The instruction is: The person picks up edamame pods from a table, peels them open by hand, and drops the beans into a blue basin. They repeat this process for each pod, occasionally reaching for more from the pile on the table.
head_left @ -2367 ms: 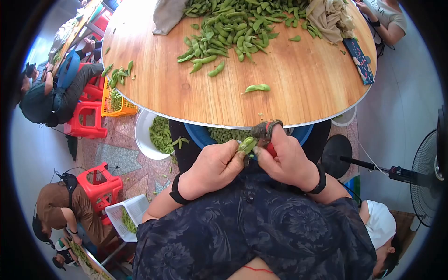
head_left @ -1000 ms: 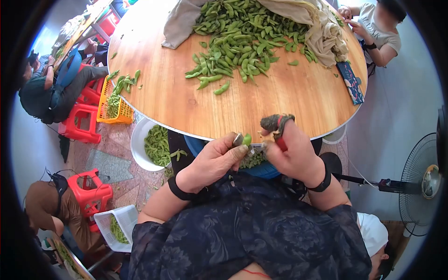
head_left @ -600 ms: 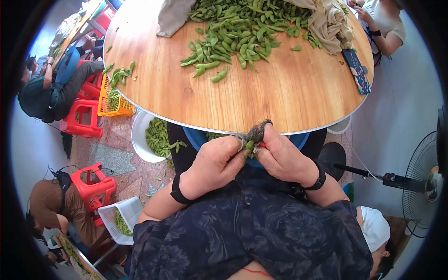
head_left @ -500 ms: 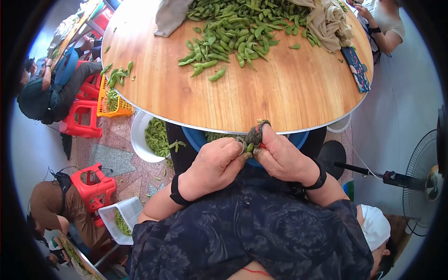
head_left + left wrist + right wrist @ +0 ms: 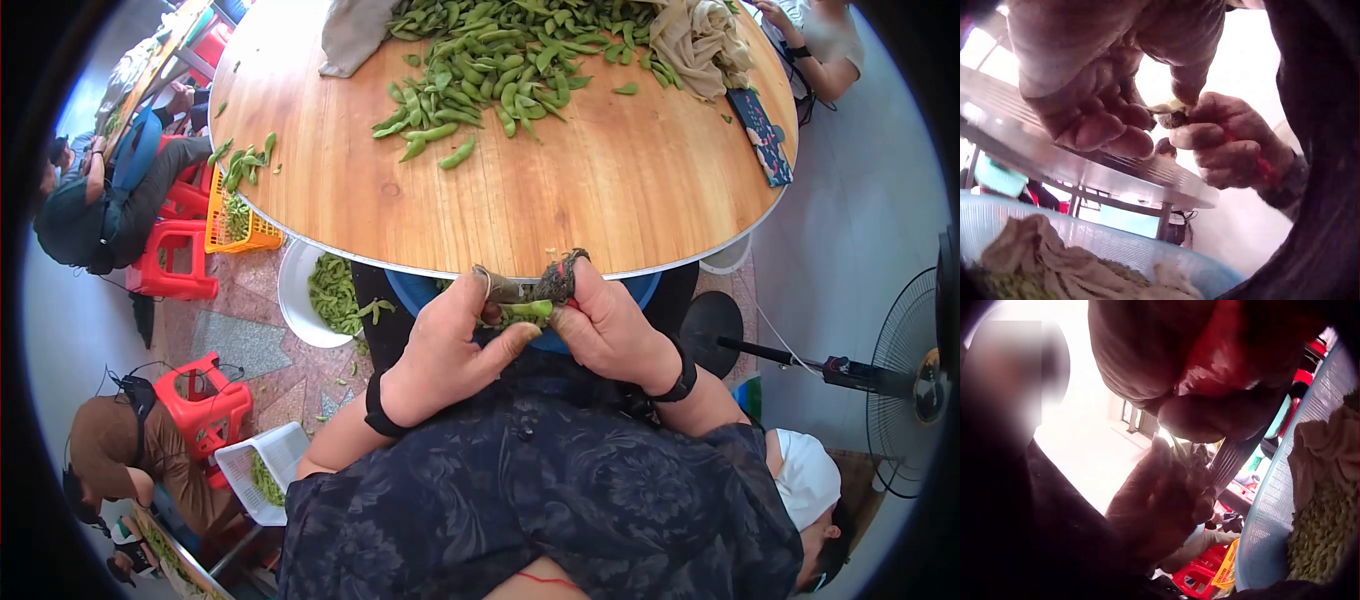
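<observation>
In the head view, the left hand (image 5: 445, 350) holds a green pod (image 5: 540, 308) between its extended thumb and a finger wearing a dark cover. The right hand (image 5: 622, 335) pinches the pod's other end; its thumb has a dark wrap, and red shows beside it. From the left wrist view, the left hand (image 5: 1110, 69) and right hand (image 5: 1235, 147) meet at the pod, which is partly hidden. Across from the dark right hand (image 5: 1204, 369) in the right wrist view is the left hand (image 5: 1160, 500). Loose pods (image 5: 480, 75) lie heaped on the round wooden table (image 5: 600, 190).
Below the table edge is a blue basin (image 5: 1263, 519) with shelled beans (image 5: 1322, 531) and a cloth (image 5: 1322, 447). A white tub (image 5: 297, 300) of pods, red stools (image 5: 205, 405), an orange basket (image 5: 260, 238) and a fan (image 5: 905, 375) stand around; people sit nearby.
Since half a second ago, the left thumb and covered finger have spread apart, showing more of the pod between the hands. A lone pod near the table's front edge in the earliest frame is gone from there.
</observation>
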`<state>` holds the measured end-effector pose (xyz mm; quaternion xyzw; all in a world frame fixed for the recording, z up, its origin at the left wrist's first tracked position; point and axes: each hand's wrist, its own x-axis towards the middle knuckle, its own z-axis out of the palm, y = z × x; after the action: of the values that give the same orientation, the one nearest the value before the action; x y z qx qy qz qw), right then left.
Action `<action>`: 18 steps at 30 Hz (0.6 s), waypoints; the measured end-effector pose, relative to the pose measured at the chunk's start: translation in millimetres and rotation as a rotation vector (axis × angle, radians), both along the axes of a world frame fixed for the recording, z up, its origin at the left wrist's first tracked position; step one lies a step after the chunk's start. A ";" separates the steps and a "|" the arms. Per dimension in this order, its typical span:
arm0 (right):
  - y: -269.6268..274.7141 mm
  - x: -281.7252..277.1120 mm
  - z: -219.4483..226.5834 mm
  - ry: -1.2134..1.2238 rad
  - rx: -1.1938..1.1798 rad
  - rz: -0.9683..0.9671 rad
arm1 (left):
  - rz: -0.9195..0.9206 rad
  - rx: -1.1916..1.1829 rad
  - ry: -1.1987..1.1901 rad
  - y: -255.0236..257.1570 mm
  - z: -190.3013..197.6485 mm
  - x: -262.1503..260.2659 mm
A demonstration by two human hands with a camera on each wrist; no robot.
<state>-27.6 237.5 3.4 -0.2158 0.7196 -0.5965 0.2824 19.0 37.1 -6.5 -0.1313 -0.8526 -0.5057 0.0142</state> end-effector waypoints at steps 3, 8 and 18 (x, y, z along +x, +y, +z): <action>-3.6 7.1 -5.4 0.401 0.079 -0.044 | 0.009 -0.066 0.076 1.2 4.5 1.8; -5.1 7.9 10.8 0.501 0.126 -0.018 | 0.113 -0.077 0.331 1.6 9.3 5.1; -5.8 11.8 5.2 0.585 0.024 0.121 | -0.269 0.088 -0.090 -10.0 5.3 -2.2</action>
<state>-15.8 231.7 8.5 -0.4178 0.7633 -0.4825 0.1004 16.8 27.1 -1.2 -0.2208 -0.8039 -0.5454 -0.0861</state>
